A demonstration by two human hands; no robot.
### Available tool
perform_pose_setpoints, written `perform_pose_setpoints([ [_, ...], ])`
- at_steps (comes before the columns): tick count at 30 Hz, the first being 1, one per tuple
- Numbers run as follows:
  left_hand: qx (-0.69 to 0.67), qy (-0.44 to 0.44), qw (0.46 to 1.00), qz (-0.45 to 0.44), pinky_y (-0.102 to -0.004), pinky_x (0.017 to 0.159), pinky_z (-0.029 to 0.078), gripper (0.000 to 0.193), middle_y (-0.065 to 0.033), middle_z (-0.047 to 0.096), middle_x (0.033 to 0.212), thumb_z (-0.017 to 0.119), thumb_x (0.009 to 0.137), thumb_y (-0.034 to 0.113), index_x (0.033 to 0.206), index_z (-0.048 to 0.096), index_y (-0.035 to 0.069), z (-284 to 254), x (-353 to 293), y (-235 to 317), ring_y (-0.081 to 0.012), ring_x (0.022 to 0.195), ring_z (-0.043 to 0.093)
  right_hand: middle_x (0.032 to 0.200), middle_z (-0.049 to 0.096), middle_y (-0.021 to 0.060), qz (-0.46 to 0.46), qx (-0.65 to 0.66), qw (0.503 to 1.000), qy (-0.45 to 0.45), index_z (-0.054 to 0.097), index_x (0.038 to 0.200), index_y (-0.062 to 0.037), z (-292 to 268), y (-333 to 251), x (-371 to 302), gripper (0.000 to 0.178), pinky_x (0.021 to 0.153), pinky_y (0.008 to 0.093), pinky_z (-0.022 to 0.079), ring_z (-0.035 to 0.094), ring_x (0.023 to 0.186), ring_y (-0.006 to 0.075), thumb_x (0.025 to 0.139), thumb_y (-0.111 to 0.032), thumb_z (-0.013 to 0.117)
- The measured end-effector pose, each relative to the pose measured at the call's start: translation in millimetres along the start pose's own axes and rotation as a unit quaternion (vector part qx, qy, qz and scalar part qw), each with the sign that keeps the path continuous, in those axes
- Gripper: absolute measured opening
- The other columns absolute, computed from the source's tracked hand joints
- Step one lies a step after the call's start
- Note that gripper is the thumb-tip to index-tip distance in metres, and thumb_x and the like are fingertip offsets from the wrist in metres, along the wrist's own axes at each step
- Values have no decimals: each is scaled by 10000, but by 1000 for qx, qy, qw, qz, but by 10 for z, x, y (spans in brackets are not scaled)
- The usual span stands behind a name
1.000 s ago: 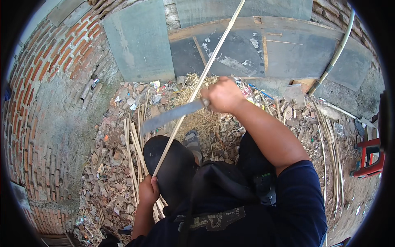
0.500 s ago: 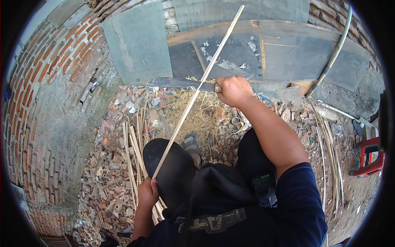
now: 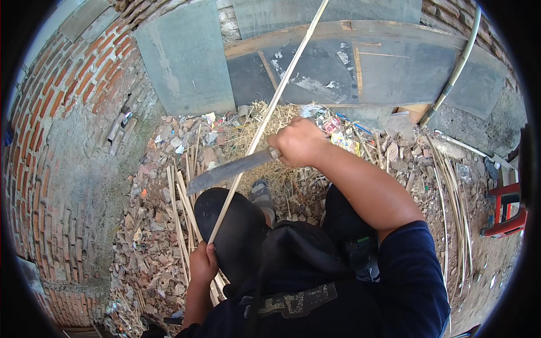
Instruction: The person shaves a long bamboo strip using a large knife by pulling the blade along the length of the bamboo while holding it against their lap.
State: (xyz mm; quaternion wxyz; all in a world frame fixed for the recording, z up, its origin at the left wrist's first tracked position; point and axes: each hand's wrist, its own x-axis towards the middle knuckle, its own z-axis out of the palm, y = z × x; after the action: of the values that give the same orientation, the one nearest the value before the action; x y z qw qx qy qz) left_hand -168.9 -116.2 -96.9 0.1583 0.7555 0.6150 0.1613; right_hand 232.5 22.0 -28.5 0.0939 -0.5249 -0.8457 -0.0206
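Observation:
My left hand [image 3: 203, 262] is closed on the lower end of a long, pale bamboo strip [image 3: 280, 87], beside my left knee. The strip slants up across that knee and away to the right, past the upper edge of the picture. My right hand [image 3: 297, 143] grips the short handle of a machete [image 3: 232, 170]. Its broad, grey blade points left and crosses the strip a little beyond the knee; whether it touches the strip I cannot tell. Pale shavings [image 3: 265, 119] lie on the ground beyond my hands.
Several bamboo strips [image 3: 179, 217] lie beside my left leg, and a bundle of strips [image 3: 455, 203] lies at the right. Rubble [image 3: 149, 236] covers the ground. A brick wall [image 3: 53, 186] stands left, grey boards [image 3: 186, 62] ahead. A red stool [image 3: 504, 211] is at far right.
My right hand has drawn the machete back toward me along the strip, and the blade now tilts down to the left. The strip's far end has risen slightly; my left hand has stayed put.

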Motion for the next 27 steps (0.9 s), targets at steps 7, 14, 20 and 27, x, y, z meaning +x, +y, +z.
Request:
perform_pose_setpoints([
  [7, 31, 32, 999, 16, -554, 564, 439, 374, -259, 573, 639, 470, 1035, 303, 796, 521, 20, 76, 5, -51, -506, 641, 589, 783, 709, 136, 206, 13, 970, 132, 652, 881, -117, 7, 651, 19, 155, 749, 475, 544, 694, 768, 354, 769, -220, 686],
  [14, -3, 13, 1000, 18, -547, 558, 445, 382, -246, 586, 635, 475, 1036, 305, 789, 531, 20, -16, -7, -47, -487, 621, 597, 929, 727, 186, 239, 100, 965, 43, 686, 1058, -97, -89, 566, -99, 314, 843, 488, 558, 702, 917, 372, 785, -251, 676],
  [20, -12, 12, 1000, 24, -537, 559, 450, 385, -239, 588, 637, 472, 1039, 310, 803, 539, 12, 20, 18, -26, -486, 625, 600, 905, 724, 173, 233, 104, 966, 51, 695, 1062, -113, -89, 484, -121, 309, 829, 495, 559, 700, 916, 377, 775, -228, 688],
  [27, 4, 0, 1000, 8, -526, 565, 455, 373, -244, 589, 648, 480, 1036, 299, 816, 544, 6, -3, 13, -84, -489, 637, 602, 751, 700, 83, -22, -24, 999, -10, 649, 871, -150, -20, 76, 2, 126, 826, 399, 516, 686, 704, 289, 764, -206, 683],
])
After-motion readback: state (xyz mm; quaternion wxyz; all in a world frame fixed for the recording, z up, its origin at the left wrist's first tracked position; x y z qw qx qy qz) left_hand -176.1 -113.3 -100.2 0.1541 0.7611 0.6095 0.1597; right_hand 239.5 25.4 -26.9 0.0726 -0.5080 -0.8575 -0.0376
